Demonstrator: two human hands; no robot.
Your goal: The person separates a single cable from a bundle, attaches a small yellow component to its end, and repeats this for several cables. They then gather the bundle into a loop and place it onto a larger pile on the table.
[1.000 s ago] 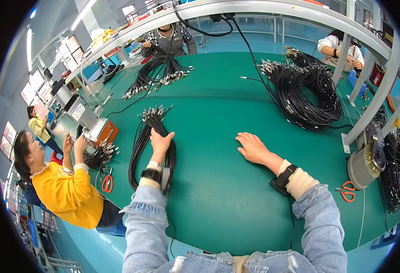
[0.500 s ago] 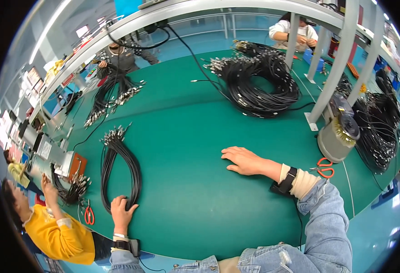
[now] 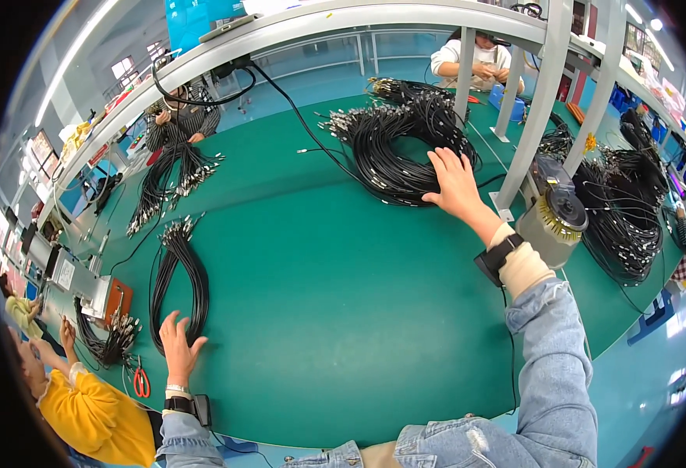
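in the head view, the right hand, spread wide and gripping nothing visible, is at the near right edge of the large cable coil, which lies leftward and ahead on the green table; contact is unclear. the farther left hand, loosely open, seemingly empty, is by the near end of the small cable bundle, its long axis pointing away.

Cable coil partly behind right hand, jacket cut off
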